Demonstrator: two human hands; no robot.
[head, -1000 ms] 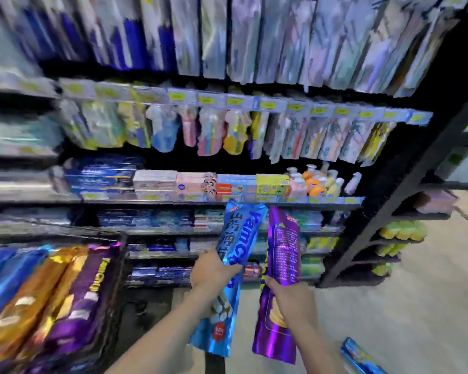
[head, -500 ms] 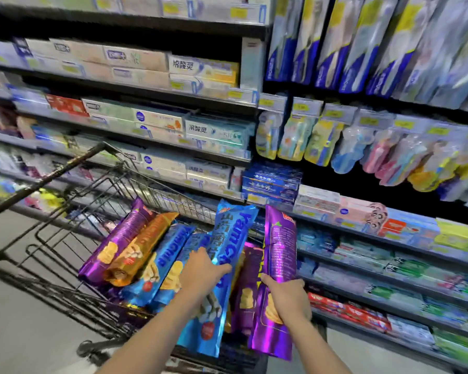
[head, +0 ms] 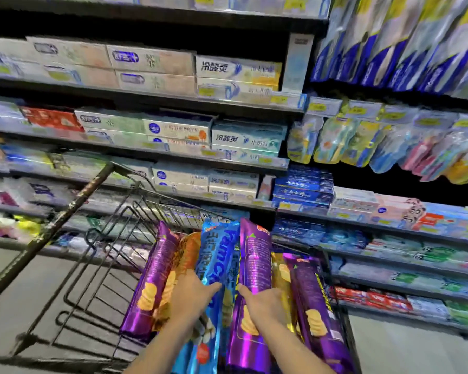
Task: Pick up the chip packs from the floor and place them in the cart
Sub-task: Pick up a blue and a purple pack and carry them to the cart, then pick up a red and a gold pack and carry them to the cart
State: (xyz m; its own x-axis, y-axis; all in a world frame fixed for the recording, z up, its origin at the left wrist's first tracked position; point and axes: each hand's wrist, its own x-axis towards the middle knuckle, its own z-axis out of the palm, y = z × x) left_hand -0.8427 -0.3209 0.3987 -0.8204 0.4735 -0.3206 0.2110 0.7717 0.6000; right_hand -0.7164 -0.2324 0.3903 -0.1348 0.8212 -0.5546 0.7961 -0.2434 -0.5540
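Over the right end of a black wire cart (head: 111, 247), seen from the head camera, two bare forearms reach forward. Left hand (head: 191, 294) is wrapped around a long, glossy blue chip pack (head: 216, 255), thumb across its front. Right hand (head: 265, 303) clasps a shiny purple chip pack (head: 254, 255) the same way. Both foil sleeves stand nearly upright, touching side by side, above the basket. Behind them, more crinkled foil packs lean in the cart: a purple pack (head: 153, 276) and an orange pack (head: 185, 255) at left, another purple pack (head: 318, 306) against the right rim. Blurred shelves of cardboard boxes (head: 160, 66) fill the background.
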